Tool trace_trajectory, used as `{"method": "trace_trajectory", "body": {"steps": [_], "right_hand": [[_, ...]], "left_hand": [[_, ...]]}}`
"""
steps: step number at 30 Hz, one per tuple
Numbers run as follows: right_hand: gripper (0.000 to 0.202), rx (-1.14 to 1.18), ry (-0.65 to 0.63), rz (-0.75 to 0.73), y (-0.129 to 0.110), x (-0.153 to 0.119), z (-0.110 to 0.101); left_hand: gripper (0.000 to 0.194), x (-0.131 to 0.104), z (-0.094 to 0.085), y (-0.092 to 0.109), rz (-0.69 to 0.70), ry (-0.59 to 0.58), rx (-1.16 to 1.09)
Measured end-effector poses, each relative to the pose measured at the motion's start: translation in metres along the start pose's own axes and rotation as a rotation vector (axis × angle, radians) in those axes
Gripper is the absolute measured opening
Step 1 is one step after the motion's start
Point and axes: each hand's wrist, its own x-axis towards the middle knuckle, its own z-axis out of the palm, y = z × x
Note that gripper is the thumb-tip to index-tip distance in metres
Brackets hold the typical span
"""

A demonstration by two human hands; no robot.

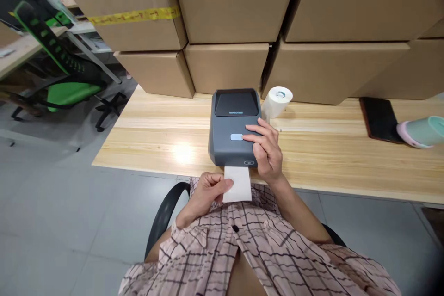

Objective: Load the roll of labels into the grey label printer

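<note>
A dark grey label printer [225, 125] stands near the front edge of the wooden table. White label paper [239, 187] comes out of its front and hangs past the table edge. My left hand [210, 190] pinches the left side of that paper between thumb and fingers. On the printer's top, my right hand [267, 150] rests with its fingers spread, the index fingertip at the right end of the light oblong button [236, 137]. A white paper roll [277, 101] stands upright just behind the printer's right side.
Cardboard boxes [229, 69] are stacked along the back of the wooden table [156, 134]. To the right lie a dark phone [379, 119] and a pale green cup [421, 132] with a pink part. A green and black office chair [69, 69] stands on the floor at left.
</note>
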Motion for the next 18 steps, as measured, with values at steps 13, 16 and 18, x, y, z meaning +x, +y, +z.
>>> {"method": "trace_trajectory", "body": {"steps": [13, 16, 18], "right_hand": [[0.027, -0.381, -0.273, -0.204, -0.024, 0.022, -0.024], [0.03, -0.32, -0.256, -0.212, -0.023, 0.02, -0.022], [0.04, -0.246, -0.228, -0.201, -0.022, 0.018, -0.025]], "left_hand": [[0.046, 0.009, -0.03, 0.016, 0.484, 0.426, 0.237], [0.038, 0.015, -0.033, 0.026, 0.578, 0.549, 0.189], [0.035, 0.023, -0.038, 0.037, 0.64, 0.595, 0.176]]}}
